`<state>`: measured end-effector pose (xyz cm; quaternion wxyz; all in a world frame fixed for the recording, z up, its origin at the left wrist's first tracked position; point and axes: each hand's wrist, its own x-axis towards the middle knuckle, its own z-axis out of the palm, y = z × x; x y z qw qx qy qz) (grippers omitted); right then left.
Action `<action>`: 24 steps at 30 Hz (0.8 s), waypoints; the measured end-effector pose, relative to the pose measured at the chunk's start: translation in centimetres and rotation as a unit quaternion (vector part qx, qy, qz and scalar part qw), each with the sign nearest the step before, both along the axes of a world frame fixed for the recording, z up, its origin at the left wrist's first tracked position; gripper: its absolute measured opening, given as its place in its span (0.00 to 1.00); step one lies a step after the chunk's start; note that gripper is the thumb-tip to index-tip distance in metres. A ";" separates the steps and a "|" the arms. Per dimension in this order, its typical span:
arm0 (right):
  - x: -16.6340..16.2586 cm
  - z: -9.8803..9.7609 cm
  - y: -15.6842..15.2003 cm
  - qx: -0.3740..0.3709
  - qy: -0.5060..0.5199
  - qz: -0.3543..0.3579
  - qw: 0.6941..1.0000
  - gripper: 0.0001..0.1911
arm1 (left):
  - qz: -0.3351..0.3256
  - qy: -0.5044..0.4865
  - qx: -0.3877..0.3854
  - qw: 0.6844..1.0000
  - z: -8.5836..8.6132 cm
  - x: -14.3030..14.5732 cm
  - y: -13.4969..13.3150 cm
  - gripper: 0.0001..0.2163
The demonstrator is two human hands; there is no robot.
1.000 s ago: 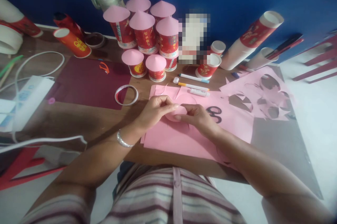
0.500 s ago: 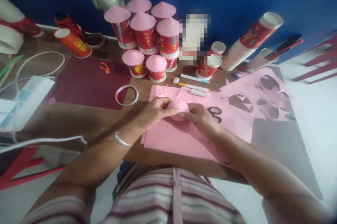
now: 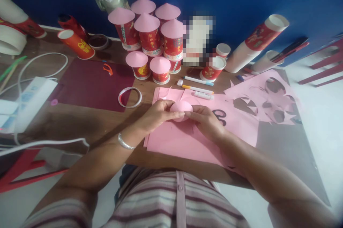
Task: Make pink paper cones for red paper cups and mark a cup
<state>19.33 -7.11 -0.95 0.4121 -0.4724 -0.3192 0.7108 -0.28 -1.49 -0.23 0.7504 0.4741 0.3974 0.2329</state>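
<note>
Both my hands pinch a small pink paper disc (image 3: pixel 181 107) curled into a shallow cone, just above a stack of pink paper sheets (image 3: pixel 174 140). My left hand (image 3: pixel 157 114) grips its left edge with thumb and fingers closed. From the right, my right hand (image 3: pixel 205 121) holds the disc, fingertips meeting the left hand's. Black scissors (image 3: pixel 221 115) lie on the pink paper just right of my right hand, partly hidden by it.
Red paper cups with pink cone lids (image 3: pixel 150 37) stand at the back. A tape roll (image 3: pixel 130 97), pens (image 3: pixel 198 84), a dark red sheet (image 3: pixel 91 85), cut-out pink paper (image 3: pixel 265 96), stacked cups (image 3: pixel 257 40) and a white power strip (image 3: pixel 29 101) lie around.
The pink disc has been lifted slightly and curled tighter between both hands; my fingertips have closed toward each other. The view has shifted down a little.
</note>
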 end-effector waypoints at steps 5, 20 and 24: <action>-0.2 0.1 0.0 -0.018 0.025 -0.008 0.999 0.20 | -0.007 -0.019 0.009 1.000 -0.3 -0.1 0.0 0.17; -0.4 0.4 0.1 -0.034 0.057 -0.015 0.998 0.21 | 0.001 -0.033 0.005 0.999 -0.3 -0.2 0.0 0.16; -0.5 0.6 0.1 -0.035 0.063 -0.017 0.997 0.22 | 0.003 -0.059 -0.021 0.998 -0.2 -0.1 0.0 0.17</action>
